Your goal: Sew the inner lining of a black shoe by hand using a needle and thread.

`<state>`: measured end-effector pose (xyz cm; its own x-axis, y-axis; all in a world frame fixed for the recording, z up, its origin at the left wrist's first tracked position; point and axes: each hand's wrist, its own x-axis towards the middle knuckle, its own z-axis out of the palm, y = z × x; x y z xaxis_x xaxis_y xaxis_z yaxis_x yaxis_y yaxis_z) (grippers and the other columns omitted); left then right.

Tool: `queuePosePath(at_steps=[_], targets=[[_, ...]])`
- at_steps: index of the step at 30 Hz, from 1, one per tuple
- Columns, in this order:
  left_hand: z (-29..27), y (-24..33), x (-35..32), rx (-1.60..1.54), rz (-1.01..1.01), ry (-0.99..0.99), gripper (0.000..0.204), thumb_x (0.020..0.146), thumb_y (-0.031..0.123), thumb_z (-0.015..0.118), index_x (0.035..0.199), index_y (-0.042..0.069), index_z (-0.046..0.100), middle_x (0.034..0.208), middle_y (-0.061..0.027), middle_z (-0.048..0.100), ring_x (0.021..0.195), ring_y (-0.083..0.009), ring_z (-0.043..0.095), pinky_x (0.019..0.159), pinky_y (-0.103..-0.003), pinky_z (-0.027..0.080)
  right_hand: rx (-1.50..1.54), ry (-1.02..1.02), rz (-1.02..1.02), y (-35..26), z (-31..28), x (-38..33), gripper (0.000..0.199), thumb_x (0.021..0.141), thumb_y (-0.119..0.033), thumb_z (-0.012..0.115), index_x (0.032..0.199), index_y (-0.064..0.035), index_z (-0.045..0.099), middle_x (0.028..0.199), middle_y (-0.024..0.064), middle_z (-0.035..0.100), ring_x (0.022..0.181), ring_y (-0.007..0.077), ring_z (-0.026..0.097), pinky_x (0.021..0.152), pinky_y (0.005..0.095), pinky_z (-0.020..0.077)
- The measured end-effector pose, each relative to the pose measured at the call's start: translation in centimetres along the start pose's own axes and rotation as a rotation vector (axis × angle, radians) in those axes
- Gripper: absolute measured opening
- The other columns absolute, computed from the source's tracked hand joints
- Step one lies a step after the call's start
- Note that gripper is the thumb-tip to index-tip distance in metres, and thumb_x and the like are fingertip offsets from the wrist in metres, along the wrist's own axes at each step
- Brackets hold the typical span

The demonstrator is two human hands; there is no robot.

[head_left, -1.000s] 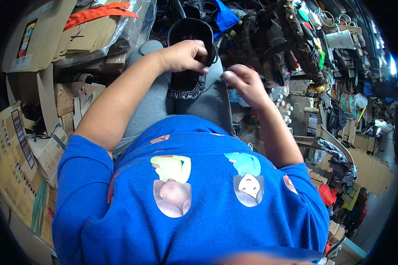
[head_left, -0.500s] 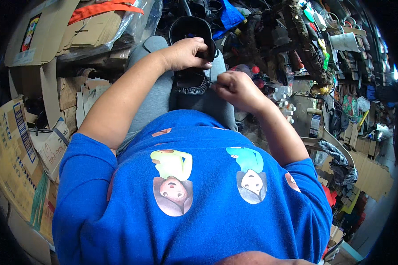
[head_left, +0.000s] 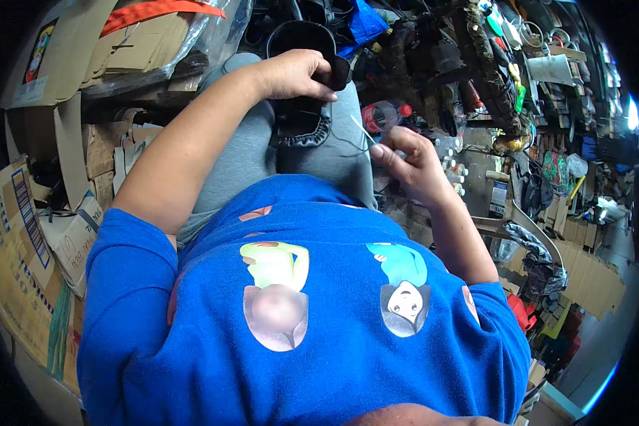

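A black leather shoe (head_left: 299,136) with a puckered, stitched toe edge rests across my grey-trousered lap, its wide opening at the far end. My left hand (head_left: 299,77) grips the shoe's side, fingers curled over the edge with the fingertips partly hidden inside. To the right, apart from the shoe, my right hand (head_left: 410,157) pinches a thin pale needle (head_left: 362,129) between thumb and fingers. A dark thread (head_left: 348,143) hangs in a loose curve between the shoe's toe seam and the right hand.
Flattened cardboard (head_left: 153,50) and boxes (head_left: 28,248) are stacked along the left. A clear bottle with a red cap (head_left: 387,115) lies beyond my right hand, near several small white-capped bottles (head_left: 456,170). Cluttered shelving (head_left: 497,78) and a blue bag (head_left: 368,27) lie farther off.
My right hand has moved right and slightly toward me, away from the shoe, and the needle and thread now show plainly. The left hand keeps its hold on the shoe.
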<state>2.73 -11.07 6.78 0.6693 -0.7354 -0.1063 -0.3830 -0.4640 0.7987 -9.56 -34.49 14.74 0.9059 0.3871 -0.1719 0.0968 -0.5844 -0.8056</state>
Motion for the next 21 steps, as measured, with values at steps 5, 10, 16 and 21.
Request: queuePosePath(at_steps=[5, 10, 16, 21], targets=[[-1.5, 2.1, -0.4, -0.001, -0.001, -0.102, 0.043, 0.075, 0.028, 0.072, 0.103, -0.003, 0.062, 0.1, -0.0151, 0.058, 0.101, -0.028, 0.056, 0.088, -0.035, 0.043, -0.222, 0.053, -0.152, 1.4, 0.2, 2.6, 0.02, 0.082, -0.009, 0.066, 0.101, -0.0108, 0.069, 0.077, 0.0075, 0.053, 0.067, 0.0167, 0.053, 0.062, 0.0299, 0.045], [-1.6, 3.2, -0.3, -0.019, -0.115, -0.094, 0.032, 0.071, 0.016, 0.074, 0.094, -0.004, 0.065, 0.089, -0.0135, 0.067, 0.087, -0.0234, 0.063, 0.083, -0.032, 0.048, -0.287, 0.002, -0.177, 0.8, 0.5, 3.8, 0.02, 0.081, -0.008, 0.065, 0.1, -0.0124, 0.071, 0.078, 0.0091, 0.056, 0.069, 0.023, 0.06, 0.063, 0.0333, 0.0487], [-1.2, 1.8, -0.3, -0.177, -0.038, -0.078, 0.023, 0.071, 0.01, 0.072, 0.09, -0.003, 0.067, 0.085, -0.01, 0.07, 0.08, -0.0172, 0.064, 0.08, -0.029, 0.048, -0.325, 0.001, -0.194, 1.2, 0.6, 4.1, 0.019, 0.08, -0.009, 0.065, 0.098, -0.0109, 0.071, 0.077, 0.0104, 0.058, 0.067, 0.0253, 0.062, 0.061, 0.0349, 0.05], [-1.2, 1.6, 0.0, -0.152, -0.048, -0.113, 0.024, 0.072, 0.009, 0.072, 0.092, -0.003, 0.068, 0.086, -0.0108, 0.07, 0.081, -0.0176, 0.064, 0.081, -0.03, 0.048, -0.45, -0.021, -0.255, 0.2, 0.8, 4.6, 0.019, 0.079, -0.008, 0.065, 0.096, -0.0092, 0.071, 0.078, 0.0108, 0.06, 0.069, 0.0269, 0.062, 0.066, 0.0362, 0.0506]])
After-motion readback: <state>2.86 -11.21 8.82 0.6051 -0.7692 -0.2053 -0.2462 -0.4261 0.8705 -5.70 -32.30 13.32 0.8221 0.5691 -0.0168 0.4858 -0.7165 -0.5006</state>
